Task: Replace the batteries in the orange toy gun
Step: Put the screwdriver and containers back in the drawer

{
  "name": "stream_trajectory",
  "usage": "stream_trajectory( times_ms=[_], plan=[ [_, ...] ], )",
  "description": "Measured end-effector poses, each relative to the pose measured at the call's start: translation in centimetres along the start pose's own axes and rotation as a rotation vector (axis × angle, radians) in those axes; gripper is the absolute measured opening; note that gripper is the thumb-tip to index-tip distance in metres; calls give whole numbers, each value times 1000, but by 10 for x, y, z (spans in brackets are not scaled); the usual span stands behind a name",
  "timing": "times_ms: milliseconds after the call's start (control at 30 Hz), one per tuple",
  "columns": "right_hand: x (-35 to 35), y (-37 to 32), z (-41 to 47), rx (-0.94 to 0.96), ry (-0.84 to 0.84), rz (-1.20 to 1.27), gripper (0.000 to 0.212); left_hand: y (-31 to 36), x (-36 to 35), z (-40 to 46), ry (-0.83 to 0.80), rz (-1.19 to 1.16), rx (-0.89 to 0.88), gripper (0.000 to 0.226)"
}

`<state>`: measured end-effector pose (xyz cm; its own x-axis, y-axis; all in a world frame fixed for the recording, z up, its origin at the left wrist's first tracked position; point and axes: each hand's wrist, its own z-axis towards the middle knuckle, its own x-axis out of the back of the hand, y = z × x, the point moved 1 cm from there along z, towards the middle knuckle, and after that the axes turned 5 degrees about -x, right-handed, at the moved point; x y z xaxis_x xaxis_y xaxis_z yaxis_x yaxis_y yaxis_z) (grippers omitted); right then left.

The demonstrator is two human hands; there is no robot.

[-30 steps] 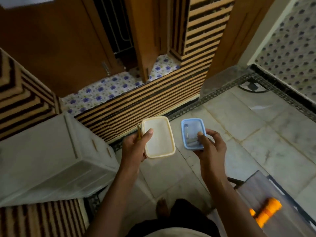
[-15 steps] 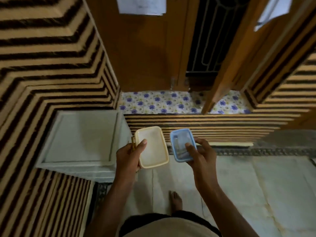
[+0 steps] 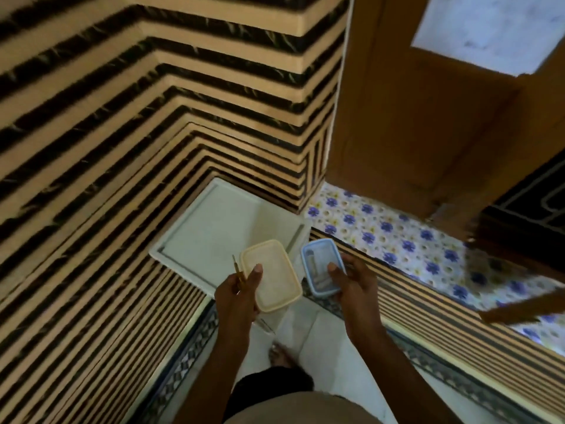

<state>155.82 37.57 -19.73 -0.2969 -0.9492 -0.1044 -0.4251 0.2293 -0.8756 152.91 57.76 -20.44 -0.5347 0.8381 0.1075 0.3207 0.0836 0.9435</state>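
Standing over pale floor tiles (image 3: 318, 341), left hand (image 3: 237, 296) gripping cream lid (image 3: 270, 275) under thumb with slim yellow-handled tool (image 3: 238, 273) alongside, right hand (image 3: 354, 286) curling round small blue box (image 3: 319, 264), orange toy gun lying out of view, white plastic cabinet (image 3: 220, 231) sitting just beyond

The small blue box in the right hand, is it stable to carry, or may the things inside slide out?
The blue box is open-topped and shallow, so the loose items inside would probably slide if tilted. It looks like light plastic, easy for the right hand alone. Its smooth walls may slip in a loose grip.
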Motion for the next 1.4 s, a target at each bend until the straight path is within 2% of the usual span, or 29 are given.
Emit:
stream_trajectory(
  times_ms=[133,367,500,667,800,933,1067,1200,1400],
  plan=[
    [-38,4,37,-29,-83,-60,17,-6,3,37,73,4,64,45],
    [-101,27,120,54,-199,-364,11,-40,6,119,192,-20,272,34],
    [-141,35,174,44,-301,-501,20,-51,-2,155,238,-56,364,34],
    [-176,45,231,25,-341,-710,27,-65,-14,183,351,75,368,44],
    [-192,49,255,42,-392,-806,26,-65,-24,194,372,149,366,40],
    [-203,44,259,56,-433,-847,25,-60,-29,195,458,346,310,36],
    [-204,40,260,161,-470,-979,17,-59,-23,189,556,445,342,26],
    [-203,43,262,230,-439,-1039,14,-53,-21,177,571,530,402,25],
    [-205,41,263,294,-433,-1103,20,-62,-24,173,621,604,333,14]
  ],
)
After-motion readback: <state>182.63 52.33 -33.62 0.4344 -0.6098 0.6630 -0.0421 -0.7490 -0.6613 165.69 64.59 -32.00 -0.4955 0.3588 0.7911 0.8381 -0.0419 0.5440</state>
